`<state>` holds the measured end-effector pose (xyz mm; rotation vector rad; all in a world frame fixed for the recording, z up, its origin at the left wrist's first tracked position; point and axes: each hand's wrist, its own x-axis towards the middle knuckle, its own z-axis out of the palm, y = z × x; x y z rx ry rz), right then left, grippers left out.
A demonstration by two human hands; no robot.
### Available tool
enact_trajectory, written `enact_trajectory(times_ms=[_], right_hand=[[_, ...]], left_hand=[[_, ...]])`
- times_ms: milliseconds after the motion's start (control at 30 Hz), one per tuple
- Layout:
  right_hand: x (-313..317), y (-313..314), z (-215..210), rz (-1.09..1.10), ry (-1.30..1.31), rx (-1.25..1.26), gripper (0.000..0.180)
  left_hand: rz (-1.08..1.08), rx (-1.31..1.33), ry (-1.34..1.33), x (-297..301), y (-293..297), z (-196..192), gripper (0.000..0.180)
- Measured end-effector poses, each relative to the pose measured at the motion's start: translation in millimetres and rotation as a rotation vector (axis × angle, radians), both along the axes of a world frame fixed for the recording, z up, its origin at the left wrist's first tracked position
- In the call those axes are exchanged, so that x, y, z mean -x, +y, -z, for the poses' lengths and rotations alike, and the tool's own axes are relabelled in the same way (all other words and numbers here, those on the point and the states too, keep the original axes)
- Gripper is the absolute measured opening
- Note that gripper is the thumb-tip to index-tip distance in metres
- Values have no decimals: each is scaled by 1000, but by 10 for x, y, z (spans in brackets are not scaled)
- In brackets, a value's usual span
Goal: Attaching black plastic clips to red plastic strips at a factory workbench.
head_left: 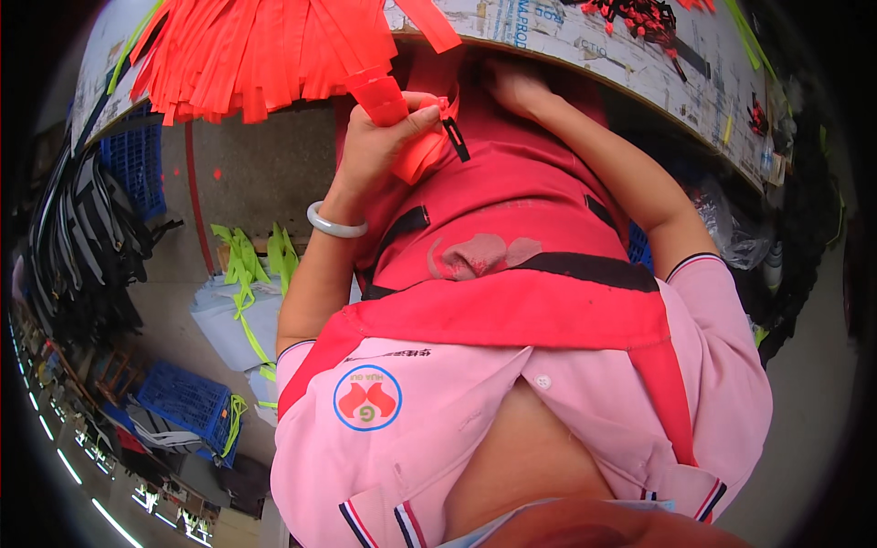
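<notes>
Orange strap (388, 100) pinched in left hand (379, 146), against apron.

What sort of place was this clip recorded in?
Probably a sewing or strap-assembly workshop: orange webbing strips heaped on a worktable, blue crates on the floor, dark straps hanging in bundles.

Garment workshop, orange strap piles (256, 55), crates (137, 160)

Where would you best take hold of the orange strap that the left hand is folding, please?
Probably on the flat stretch of the orange strap just above the left hand, pinching across its width from the open right side. It is a thin, flat band, the hand covers its lower fold, and the black buckle hangs there.
</notes>
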<state>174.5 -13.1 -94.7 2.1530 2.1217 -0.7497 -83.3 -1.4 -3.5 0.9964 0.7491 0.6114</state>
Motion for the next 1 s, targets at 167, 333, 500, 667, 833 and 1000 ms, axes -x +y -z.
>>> enact_trajectory(times_ms=[167,333,500,667,833,1000], right_hand=[[-114,235,639,66,-184,-600,30],[42,219,353,31,-142,-398,29],[-2,-85,-630,196,753,427,24],[-92,-299,-1309,200,1874,604,18],[-215,22,-1418,441,2098,375,13],[-193,2,-1576,216,2417,650,20]], left_hand=[[-7,-23,-8,-113,-9,-70,15],[-60,27,8,-39,-23,-71,15],[-90,113,-28,17,18,-84,18],[-83,124,11,-19,31,-49,18],[-58,120,-20,-102,33,-81,17],[-72,132,-67,-119,19,-108,16]])
